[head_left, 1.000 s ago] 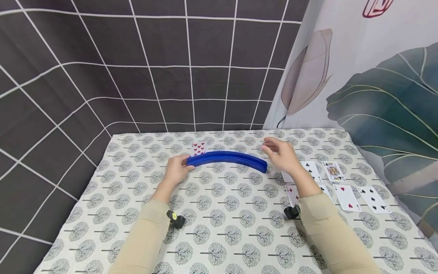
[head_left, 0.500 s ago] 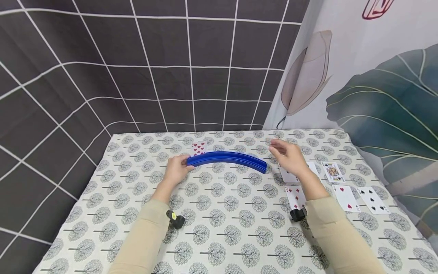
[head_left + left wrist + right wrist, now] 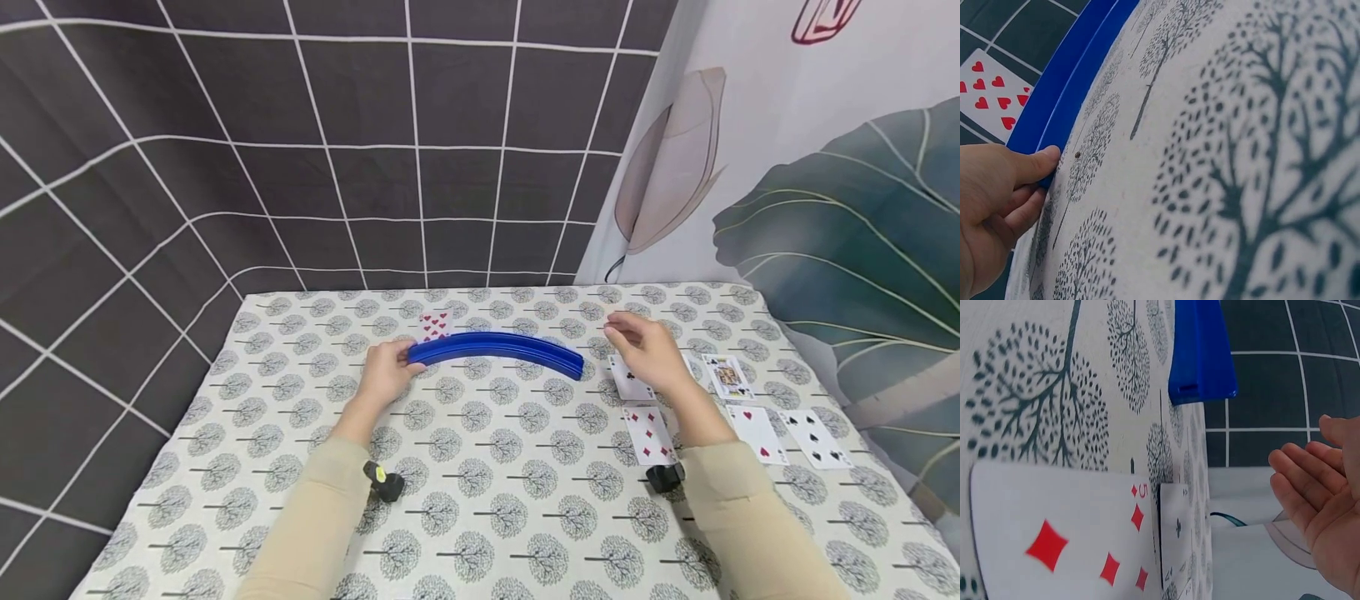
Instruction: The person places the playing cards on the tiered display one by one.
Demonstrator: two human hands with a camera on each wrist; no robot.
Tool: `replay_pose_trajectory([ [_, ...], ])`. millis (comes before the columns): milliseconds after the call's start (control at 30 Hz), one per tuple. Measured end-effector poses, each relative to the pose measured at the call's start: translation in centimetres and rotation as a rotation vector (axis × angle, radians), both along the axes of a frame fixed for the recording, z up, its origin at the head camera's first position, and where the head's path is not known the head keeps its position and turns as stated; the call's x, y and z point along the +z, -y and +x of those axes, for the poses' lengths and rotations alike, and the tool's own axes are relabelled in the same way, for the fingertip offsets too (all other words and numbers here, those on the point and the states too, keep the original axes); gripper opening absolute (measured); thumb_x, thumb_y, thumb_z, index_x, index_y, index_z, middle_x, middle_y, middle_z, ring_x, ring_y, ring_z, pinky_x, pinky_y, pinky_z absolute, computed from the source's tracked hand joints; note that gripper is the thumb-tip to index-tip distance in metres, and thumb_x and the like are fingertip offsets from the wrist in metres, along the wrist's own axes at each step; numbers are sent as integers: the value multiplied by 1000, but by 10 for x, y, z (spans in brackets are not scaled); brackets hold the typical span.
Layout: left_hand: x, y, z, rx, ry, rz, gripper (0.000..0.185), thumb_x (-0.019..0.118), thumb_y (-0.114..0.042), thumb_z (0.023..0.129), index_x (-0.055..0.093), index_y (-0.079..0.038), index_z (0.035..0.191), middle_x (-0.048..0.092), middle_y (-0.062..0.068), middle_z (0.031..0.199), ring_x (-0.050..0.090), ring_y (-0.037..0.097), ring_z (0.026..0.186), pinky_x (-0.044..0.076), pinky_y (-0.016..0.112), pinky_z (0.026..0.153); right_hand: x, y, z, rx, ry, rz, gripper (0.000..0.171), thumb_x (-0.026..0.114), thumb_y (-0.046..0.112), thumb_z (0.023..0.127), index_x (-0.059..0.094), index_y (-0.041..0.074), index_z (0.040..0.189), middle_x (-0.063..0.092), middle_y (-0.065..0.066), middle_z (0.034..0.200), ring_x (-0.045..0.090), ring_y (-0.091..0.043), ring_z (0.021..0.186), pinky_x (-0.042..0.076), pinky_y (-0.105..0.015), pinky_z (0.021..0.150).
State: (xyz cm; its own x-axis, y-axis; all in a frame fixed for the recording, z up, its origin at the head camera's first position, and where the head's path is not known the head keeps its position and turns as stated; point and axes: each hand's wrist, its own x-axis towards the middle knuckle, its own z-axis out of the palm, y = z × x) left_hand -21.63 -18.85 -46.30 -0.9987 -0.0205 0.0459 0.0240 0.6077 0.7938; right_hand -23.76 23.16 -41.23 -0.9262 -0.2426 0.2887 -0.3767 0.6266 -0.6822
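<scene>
A curved blue plastic card holder (image 3: 498, 349) lies on the tree-patterned tablecloth (image 3: 487, 500). My left hand (image 3: 386, 372) grips its left end, thumb on the blue edge (image 3: 1054, 106). A hearts card (image 3: 436, 323) stands in the holder near that end, also seen as the red hearts card (image 3: 991, 94). My right hand (image 3: 647, 350) hovers open, fingers relaxed, just right of the holder's right end (image 3: 1200, 356), above a clubs card (image 3: 628, 379). A five of diamonds (image 3: 649, 435) lies below it, close up as the diamonds card (image 3: 1079, 537).
More face-up cards lie at the right: a face card (image 3: 726, 375), a hearts card (image 3: 757, 433) and a spades card (image 3: 816, 437). A dark grid backdrop (image 3: 337, 150) stands behind the table; a leaf-print curtain (image 3: 825, 192) hangs at right.
My right hand has drifted right, away from the holder's right end and over the cards. The left hand and holder have stayed put.
</scene>
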Motion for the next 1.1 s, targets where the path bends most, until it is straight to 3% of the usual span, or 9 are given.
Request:
replay_pose_trajectory([
  [667, 0, 0, 1, -6, -17, -1, 51, 79, -2, 86, 60, 10, 131, 66, 32, 119, 70, 39, 107, 60, 36, 93, -7, -20, 9, -33, -51, 16, 32, 59, 13, 103, 61, -9, 126, 69, -28, 116, 68, -46, 104, 55, -55, 95],
  [1100, 0, 0, 1, -8, -25, 10, 48, 79, -1, 85, 62, 9, 129, 67, 31, 117, 70, 39, 106, 61, 35, 92, -10, -36, 17, -88, 39, 10, 40, 57, 21, 105, 57, -7, 134, 66, -29, 122, 65, -48, 110, 53, -61, 98],
])
